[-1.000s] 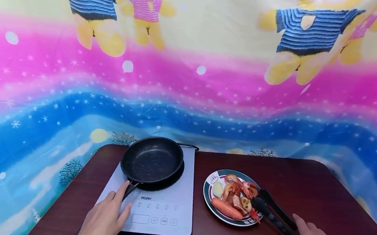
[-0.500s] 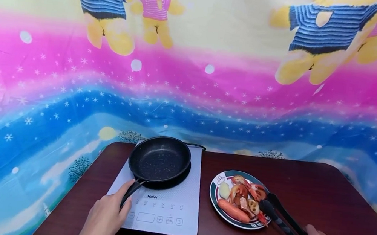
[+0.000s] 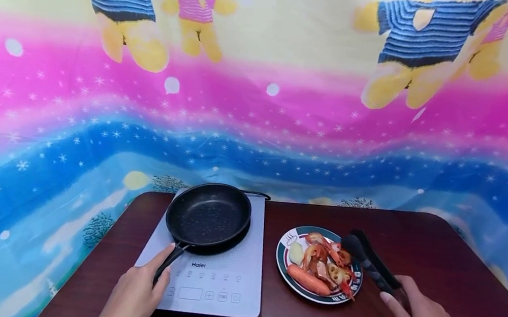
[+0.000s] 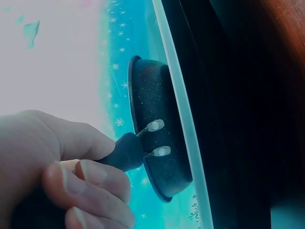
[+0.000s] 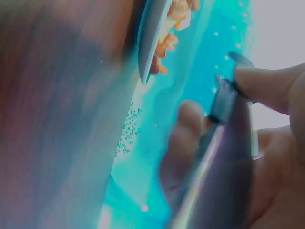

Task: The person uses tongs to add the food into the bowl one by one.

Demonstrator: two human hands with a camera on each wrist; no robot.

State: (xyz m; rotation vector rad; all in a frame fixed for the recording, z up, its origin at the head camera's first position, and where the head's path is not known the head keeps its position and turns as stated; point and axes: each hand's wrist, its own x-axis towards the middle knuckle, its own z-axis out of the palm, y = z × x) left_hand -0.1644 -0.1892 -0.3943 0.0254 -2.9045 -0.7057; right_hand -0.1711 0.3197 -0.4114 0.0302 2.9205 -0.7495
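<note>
My left hand (image 3: 138,287) grips the handle (image 3: 167,265) of a black frying pan (image 3: 209,215), which sits on a white Haier induction cooker (image 3: 217,305). In the left wrist view the fingers curl round the handle, and two rivets show on the pan's side (image 4: 157,90). At the right, my right hand (image 3: 427,315) holds black tongs (image 3: 370,261) between thumb and fingers. The tongs' tips are over the right rim of a plate (image 3: 285,279). On that plate lie a sausage (image 3: 308,280), shrimp, a lotus root slice (image 3: 337,273) and a pale slice (image 3: 296,253).
A dark red-brown table (image 3: 393,238) bears everything. Behind it hangs a cloth (image 3: 254,153) printed with bears and snowflakes. A black cord (image 3: 257,195) runs from behind the cooker.
The right hand has lifted the tongs off the plate, and their arms have come closer together. The left hand stays on the pan handle. The head view has shifted slightly.
</note>
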